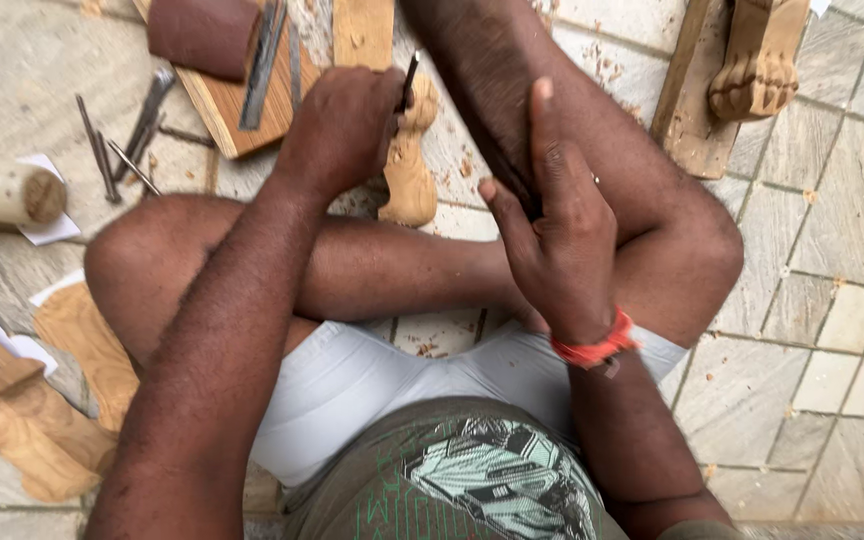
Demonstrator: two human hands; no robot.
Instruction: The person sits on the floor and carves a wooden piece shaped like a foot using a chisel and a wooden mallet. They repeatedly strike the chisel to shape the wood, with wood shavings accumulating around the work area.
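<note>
Pale carved wood, a small turned leg-like piece, lies on the stone floor at the upper middle of the frame, its long axis running nearly straight up and down the picture. Touching its upper end from the left, the left hand is closed around a thin dark chisel whose shaft slants up and to the right. Further right and lower, the right hand is nearly flat with fingers extended, holding nothing, resting against the shin, clearly farther from the carving.

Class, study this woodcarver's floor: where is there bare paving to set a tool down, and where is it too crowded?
Bare paving lies right of the bent knee, below the carved paw leg. A smaller patch lies above the wooden mallet. It is crowded around the left hand, its chisel and the carved piece, beside the loose chisels.
</note>
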